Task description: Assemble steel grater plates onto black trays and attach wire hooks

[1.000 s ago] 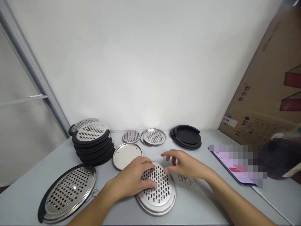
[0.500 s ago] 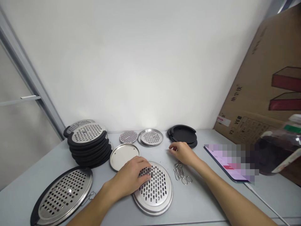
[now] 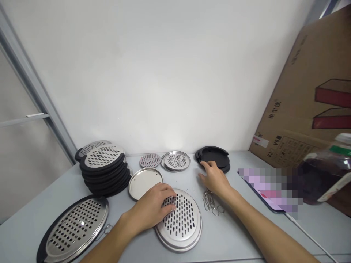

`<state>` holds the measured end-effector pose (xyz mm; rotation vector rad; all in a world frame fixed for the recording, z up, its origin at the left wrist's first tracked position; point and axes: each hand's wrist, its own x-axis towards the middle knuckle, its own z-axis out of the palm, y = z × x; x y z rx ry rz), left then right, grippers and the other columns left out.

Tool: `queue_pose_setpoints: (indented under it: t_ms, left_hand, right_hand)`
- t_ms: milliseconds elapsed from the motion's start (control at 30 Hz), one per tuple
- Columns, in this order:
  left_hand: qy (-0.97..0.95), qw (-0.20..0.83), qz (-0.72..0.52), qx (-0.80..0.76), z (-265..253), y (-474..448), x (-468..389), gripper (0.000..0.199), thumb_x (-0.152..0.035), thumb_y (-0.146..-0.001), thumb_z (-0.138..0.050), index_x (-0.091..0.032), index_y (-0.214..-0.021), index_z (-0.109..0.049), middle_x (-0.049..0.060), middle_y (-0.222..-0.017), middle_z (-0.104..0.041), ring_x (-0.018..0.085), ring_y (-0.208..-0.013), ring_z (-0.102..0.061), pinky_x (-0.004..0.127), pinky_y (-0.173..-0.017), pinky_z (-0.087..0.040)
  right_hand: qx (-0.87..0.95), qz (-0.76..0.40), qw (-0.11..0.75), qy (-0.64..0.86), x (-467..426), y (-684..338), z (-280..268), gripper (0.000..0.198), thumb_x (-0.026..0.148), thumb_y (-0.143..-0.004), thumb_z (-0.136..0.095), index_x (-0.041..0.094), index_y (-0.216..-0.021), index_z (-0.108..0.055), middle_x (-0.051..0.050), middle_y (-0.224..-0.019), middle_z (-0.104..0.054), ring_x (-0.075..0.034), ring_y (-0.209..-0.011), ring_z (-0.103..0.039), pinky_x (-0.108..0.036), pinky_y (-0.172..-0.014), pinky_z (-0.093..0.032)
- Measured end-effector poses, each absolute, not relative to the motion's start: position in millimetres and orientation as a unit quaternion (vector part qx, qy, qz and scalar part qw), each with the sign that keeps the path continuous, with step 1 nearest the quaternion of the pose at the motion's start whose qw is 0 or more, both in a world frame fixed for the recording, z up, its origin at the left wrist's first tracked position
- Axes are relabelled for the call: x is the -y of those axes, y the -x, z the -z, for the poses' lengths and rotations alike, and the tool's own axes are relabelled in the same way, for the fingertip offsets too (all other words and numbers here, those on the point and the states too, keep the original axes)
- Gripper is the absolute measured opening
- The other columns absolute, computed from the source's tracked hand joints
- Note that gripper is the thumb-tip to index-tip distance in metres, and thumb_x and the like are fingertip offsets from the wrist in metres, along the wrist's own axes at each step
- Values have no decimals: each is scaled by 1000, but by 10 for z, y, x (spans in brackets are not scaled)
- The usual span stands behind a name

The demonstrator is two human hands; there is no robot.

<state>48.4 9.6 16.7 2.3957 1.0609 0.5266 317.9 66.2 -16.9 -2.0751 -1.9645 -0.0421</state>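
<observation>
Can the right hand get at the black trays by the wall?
Likely yes: the right hand is at the near edge of the black trays, with nothing visible between; actual contact is unclear.

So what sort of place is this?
Probably a workshop table or packing bench, though I can't be sure. There's a tall stack of metal plates with holes and black rims, a pile of black trays, and a big printed cardboard box.

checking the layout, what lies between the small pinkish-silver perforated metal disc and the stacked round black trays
Overlapping round silver metal plates, the topmost perforated, in the head view.
</observation>
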Motion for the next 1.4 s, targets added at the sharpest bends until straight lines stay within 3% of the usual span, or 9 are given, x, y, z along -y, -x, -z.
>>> queue_pose_setpoints:
  t_ms: [200, 733, 933, 1100, 1400]
  left_hand:
    - [-873, 232, -194, -384, -150, -489, -104, 29, -33, -85, -62, -28, -114, -64, 2, -117, -62, 20, -111, -53, 34, -99, -41]
    - [-876, 219, -190, -384, -172, -491, -86, 29, -33, -86, -61, -28, -115, -64, 2, -117, -61, 21, -111, -53, 35, -99, -41]
    - [-877, 222, -187, -384, -166, -481, -95, 30, -32, -86, -61, -28, -116, -63, 2, -118, -61, 20, -112, -53, 34, -100, -41]
    - [-879, 216, -186, -383, -168, -483, -91, 30, -32, -87, -60, -28, -116, -63, 2, -118, -61, 20, -111, -53, 34, -100, -41]
    - [-877, 218, -193, -383, -141, -483, -94, 30, -31, -87, -61, -28, -116, -63, 2, -117, -61, 20, -110, -53, 34, -99, -41]
  right_hand:
    - [684, 6, 114, 721, -635, -3136, 177, 41, 31, -87, -53, 16, -125, -54, -16, -115, -52, -28, -87, -64, -32, -69, -41]
    - [750, 7, 151, 644, -490, -2913, 172, 28, 20, -92, -42, 18, -114, -61, -10, -110, -64, -25, -97, -62, -29, -73, -41]
    - [700, 76, 132, 697, -502, -2955, 115, 29, 26, -96, -37, 19, -116, -58, -12, -104, -64, -24, -80, -66, -29, -63, -38]
    - [679, 126, 85, 718, -557, -3050, 96, 29, 17, -93, -41, 15, -120, -54, -12, -85, -67, -26, -73, -67, -29, -58, -37]
    - [673, 163, 75, 717, -732, -3171, 106, 22, 3, -85, -45, 12, -81, -65, -13, -80, -66, -24, -72, -66, -27, -55, -36]
